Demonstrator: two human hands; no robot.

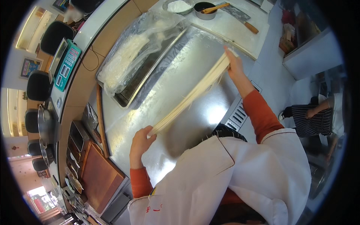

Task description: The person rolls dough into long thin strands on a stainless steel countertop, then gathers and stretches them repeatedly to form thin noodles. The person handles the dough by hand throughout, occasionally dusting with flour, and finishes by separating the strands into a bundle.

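A long bundle of pale noodle strands (194, 91) is stretched slantwise above the steel worktop (174, 76). Its near left end is gripped in my left hand (143, 142), between thumb and fingers. At the far right end my right hand (234, 63) holds the strands, with the fingers partly hidden behind them. A few thin strands hang loose below the bundle. Beyond it lies a metal tray (126, 104) holding pale dough (123, 60) under clear plastic film (157, 21). White flour is smeared over parts of the steel.
A flour bowl (178, 6), a pot (206, 12) with a wooden-handled utensil and a cleaver (239, 18) stand at the back. A rolling pin (101, 121), a wooden board (101, 175) and a green scale (67, 66) are at left. Another person (315, 115) stands at right.
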